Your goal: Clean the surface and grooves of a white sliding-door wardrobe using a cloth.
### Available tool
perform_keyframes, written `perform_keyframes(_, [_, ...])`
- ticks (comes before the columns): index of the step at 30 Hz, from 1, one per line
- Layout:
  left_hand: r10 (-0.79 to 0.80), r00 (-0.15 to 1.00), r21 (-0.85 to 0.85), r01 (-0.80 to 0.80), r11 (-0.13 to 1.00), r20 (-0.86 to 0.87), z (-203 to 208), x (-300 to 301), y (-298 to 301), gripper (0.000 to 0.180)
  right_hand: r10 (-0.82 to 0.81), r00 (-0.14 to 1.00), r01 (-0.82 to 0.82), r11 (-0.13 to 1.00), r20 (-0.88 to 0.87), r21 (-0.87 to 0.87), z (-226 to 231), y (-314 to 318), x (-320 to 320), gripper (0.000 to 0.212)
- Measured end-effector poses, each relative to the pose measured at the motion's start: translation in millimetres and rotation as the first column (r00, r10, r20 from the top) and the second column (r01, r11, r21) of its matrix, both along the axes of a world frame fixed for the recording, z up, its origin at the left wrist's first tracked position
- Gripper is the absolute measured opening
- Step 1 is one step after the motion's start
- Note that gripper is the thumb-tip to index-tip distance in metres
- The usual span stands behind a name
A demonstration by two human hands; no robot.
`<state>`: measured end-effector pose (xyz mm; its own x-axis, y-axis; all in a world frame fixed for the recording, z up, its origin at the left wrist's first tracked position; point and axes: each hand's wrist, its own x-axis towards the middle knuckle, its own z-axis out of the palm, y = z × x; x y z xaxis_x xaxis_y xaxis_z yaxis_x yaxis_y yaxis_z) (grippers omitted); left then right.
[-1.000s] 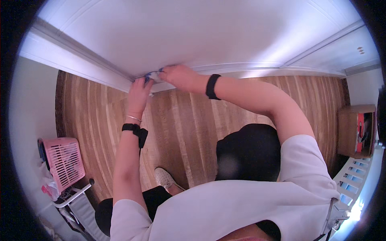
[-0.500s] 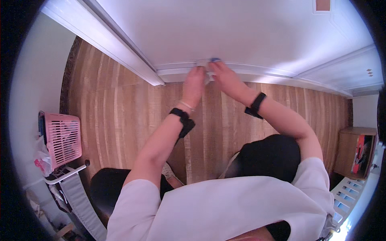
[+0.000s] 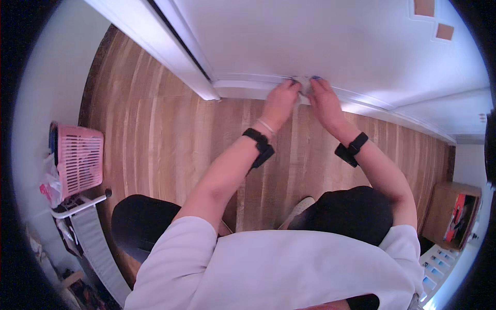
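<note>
A small whitish cloth, apparently with blue bits near its top, is bunched between my hands. It lies against the ledge along the bottom of a large white panel. My left hand is closed with its fingertips pinching the cloth's left side. From the other side, my right hand presses bent fingers onto the cloth. Part of the cloth is hidden behind my fingers, and its exact kind is hard to make out. Each wrist wears a black band with a small block.
Wood-look floor runs below the ledge. A pink slotted basket stands at the left above a grey folding frame. At the right are a small brown cabinet and a white slotted rack. A white post rises left of the panel.
Both hands and the cloth have slid right along the ledge. The view has shifted a little too, and more of the panel's right part shows.
</note>
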<state>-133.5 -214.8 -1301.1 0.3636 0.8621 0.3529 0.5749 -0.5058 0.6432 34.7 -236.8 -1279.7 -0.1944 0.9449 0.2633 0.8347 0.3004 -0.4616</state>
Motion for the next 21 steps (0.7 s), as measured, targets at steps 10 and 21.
perform_keyframes(10, [0.511,0.859,0.098,-0.509,0.855,0.007,-33.7,-141.2,6.9,0.014,0.421,0.879,-0.438,0.898,-0.225,-0.031,-12.7,47.0,-175.0,0.055])
perform_keyframes(21, [0.48,0.872,-0.122,-0.469,0.875,0.097,-57.8,-113.7,0.9,0.019,0.45,0.893,-0.45,0.893,0.008,-0.019,-41.7,51.6,-157.3,0.025])
